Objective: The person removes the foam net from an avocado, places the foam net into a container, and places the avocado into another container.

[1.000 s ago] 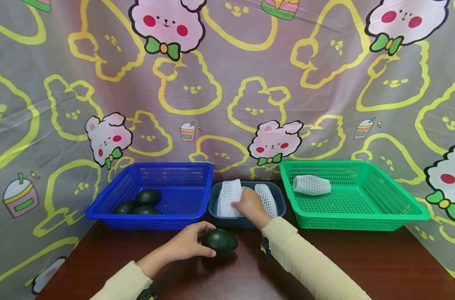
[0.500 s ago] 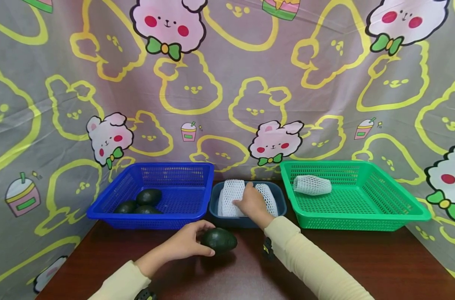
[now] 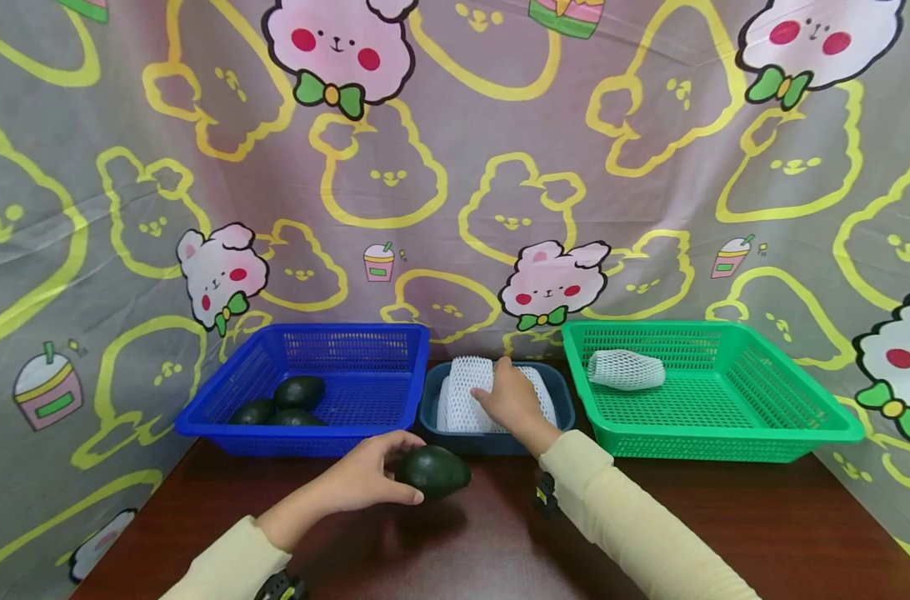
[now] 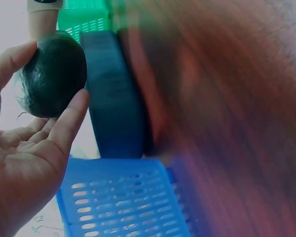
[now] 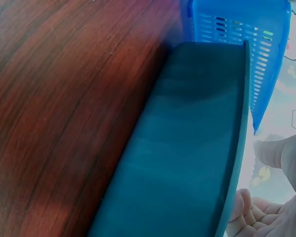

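My left hand grips a dark green avocado by its blunt end, thumb in front and fingers behind. It is held above the table, in front of the small dark teal bin. In the left wrist view the avocado lies between thumb and fingers. My right hand reaches over that bin among white foam net sleeves. Its thumb and fingers stand apart in the right wrist view, the fingers bent near the bin's rim. Whether they pinch a sleeve is hidden.
A blue basket with several avocados stands left of the bin. On the right, a green basket holds one white net-covered item. A patterned cloth hangs close behind, and brown table lies in front.
My right hand has shifted slightly right and up over the net sleeves in the bin. My left hand has raised the avocado a little and moved it slightly left.
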A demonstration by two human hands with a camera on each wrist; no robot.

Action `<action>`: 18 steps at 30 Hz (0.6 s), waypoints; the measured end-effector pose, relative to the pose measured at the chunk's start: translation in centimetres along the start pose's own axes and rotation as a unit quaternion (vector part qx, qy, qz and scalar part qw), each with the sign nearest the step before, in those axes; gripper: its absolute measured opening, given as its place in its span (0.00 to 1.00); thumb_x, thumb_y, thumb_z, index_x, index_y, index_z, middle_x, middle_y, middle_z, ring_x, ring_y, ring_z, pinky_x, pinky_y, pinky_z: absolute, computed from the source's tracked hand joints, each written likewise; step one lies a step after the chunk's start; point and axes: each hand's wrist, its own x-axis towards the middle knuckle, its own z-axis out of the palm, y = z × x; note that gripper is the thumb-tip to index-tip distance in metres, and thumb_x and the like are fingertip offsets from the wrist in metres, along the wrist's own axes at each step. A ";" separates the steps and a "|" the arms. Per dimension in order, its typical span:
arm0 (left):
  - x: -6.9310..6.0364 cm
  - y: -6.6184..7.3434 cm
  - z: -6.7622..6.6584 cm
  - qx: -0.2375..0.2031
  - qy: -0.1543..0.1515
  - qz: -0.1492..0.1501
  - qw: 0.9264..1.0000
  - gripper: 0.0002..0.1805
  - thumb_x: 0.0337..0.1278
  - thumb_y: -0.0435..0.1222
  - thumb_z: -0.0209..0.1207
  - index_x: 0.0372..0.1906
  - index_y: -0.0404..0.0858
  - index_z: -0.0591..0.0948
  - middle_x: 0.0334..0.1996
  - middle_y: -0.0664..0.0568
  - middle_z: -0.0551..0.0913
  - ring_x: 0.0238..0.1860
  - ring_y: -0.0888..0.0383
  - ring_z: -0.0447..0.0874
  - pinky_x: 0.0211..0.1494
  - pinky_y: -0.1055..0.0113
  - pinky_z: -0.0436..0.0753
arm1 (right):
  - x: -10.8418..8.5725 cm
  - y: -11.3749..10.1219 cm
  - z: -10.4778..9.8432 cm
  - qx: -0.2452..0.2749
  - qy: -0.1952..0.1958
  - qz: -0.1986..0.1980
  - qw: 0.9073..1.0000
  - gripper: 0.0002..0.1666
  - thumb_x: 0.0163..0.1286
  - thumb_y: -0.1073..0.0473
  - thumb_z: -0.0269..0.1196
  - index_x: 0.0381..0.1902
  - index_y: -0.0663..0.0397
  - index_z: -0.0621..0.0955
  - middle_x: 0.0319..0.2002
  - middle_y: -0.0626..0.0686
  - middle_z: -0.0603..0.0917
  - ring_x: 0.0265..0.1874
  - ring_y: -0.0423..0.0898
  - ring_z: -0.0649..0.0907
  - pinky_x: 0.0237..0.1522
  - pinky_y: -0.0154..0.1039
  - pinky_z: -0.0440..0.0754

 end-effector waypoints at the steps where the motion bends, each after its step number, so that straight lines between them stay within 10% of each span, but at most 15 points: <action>1: 0.0 0.1 -0.2 0.002 0.000 -0.001 1.000 0.32 0.44 0.36 0.73 0.56 0.30 0.74 0.45 0.47 0.80 0.46 0.53 0.80 0.45 0.64 0.82 | -0.1 -0.1 -0.1 0.001 0.002 -0.002 1.000 0.41 0.62 0.49 0.69 0.61 0.71 0.66 0.54 0.67 0.78 0.51 0.60 0.79 0.52 0.53 0.77; 11: -0.4 1.0 -2.9 0.023 0.039 0.001 0.999 0.33 0.47 0.39 0.72 0.58 0.31 0.74 0.50 0.46 0.80 0.52 0.50 0.79 0.49 0.61 0.81 | -0.8 -1.1 -0.1 0.054 -0.006 -0.044 0.998 0.23 0.64 0.49 0.68 0.45 0.61 0.74 0.24 0.51 0.77 0.22 0.47 0.77 0.27 0.42 0.76; 18: -0.6 1.1 -4.9 0.018 0.085 0.007 0.996 0.33 0.49 0.38 0.71 0.59 0.30 0.73 0.52 0.42 0.79 0.54 0.46 0.78 0.52 0.57 0.80 | -1.8 -2.4 0.6 0.104 -0.026 -0.083 0.991 0.17 0.65 0.51 0.67 0.38 0.60 0.78 0.22 0.49 0.77 0.21 0.44 0.75 0.26 0.39 0.75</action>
